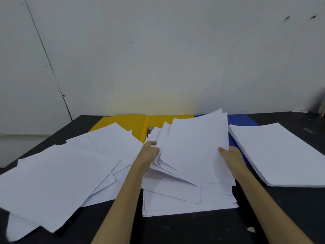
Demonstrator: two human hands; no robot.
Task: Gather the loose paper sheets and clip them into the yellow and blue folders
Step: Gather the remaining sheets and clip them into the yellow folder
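Both of my hands hold up an uneven bundle of white sheets over the table's middle. My left hand grips its left edge and my right hand grips its right edge, thumb on top. Under the bundle lie more loose sheets. A wide scatter of loose sheets covers the left side. The yellow folder lies open at the back with its metal clip showing. The blue folder lies at the back right, mostly hidden by paper.
A squared stack of white sheets rests on the right, partly over the blue folder. The black table ends at a white wall behind. A small scrap lies near the front right.
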